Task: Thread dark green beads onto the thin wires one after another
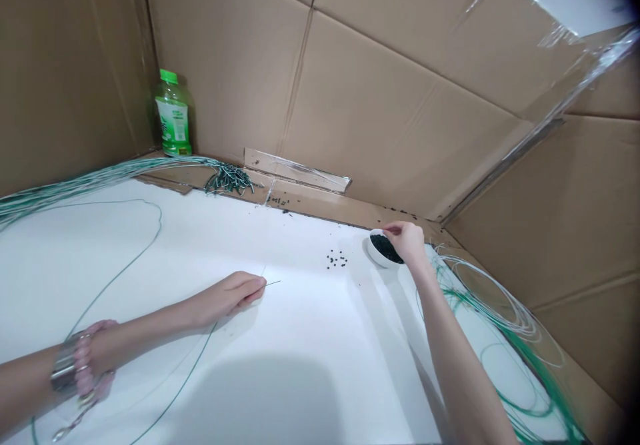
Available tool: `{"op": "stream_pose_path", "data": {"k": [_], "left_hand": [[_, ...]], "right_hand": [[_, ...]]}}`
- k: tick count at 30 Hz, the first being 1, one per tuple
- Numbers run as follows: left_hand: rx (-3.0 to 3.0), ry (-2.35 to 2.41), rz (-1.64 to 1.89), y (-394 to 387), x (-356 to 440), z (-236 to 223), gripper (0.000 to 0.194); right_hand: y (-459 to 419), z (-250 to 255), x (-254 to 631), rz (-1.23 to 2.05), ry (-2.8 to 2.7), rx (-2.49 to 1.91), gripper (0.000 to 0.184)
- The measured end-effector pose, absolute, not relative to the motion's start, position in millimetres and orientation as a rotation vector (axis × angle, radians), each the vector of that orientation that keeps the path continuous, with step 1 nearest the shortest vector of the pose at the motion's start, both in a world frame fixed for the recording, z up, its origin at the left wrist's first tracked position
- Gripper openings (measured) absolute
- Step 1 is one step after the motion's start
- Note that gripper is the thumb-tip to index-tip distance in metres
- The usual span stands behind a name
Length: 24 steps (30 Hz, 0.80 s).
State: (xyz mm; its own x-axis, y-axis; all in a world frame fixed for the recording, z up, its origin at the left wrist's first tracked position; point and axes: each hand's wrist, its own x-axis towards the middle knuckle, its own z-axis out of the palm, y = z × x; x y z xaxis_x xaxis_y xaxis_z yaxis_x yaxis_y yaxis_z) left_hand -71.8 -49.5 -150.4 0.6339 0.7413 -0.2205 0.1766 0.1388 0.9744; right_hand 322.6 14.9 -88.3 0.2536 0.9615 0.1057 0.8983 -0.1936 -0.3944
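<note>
My left hand (235, 295) rests on the white table (300, 338) with its fingers pinched on the end of a thin green wire (195, 358); the bare wire tip pokes out to the right of the fingertips. My right hand (407, 240) reaches over a small white bowl (375, 253) of dark beads (384, 245), its fingers pinched together above them. What the fingers hold is too small to make out. A few loose dark beads (337, 260) lie on the table just left of the bowl.
Cardboard walls (380, 98) enclose the table. A green bottle (173, 115) stands in the far left corner. A bundle of green wires (100, 177) runs along the back left to finished ends (230, 180). Coiled green and white wires (505, 338) lie at the right.
</note>
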Motion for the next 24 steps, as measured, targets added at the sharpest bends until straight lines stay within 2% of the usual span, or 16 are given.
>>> {"op": "stream_pose_path", "data": {"k": [6, 11, 24], "left_hand": [[1.394, 0.857, 0.491, -51, -69, -144, 0.052], [1.394, 0.853, 0.493, -51, -69, -145, 0.051], [1.417, 0.842, 0.486, -50, -71, -147, 0.050]], "right_hand": [[24, -95, 342, 0.309, -1.834, -2.412, 0.026], [28, -98, 338, 0.282, -1.872, -2.452, 0.028], [5, -92, 333, 0.123, -1.910, -2.012, 0.028]]}}
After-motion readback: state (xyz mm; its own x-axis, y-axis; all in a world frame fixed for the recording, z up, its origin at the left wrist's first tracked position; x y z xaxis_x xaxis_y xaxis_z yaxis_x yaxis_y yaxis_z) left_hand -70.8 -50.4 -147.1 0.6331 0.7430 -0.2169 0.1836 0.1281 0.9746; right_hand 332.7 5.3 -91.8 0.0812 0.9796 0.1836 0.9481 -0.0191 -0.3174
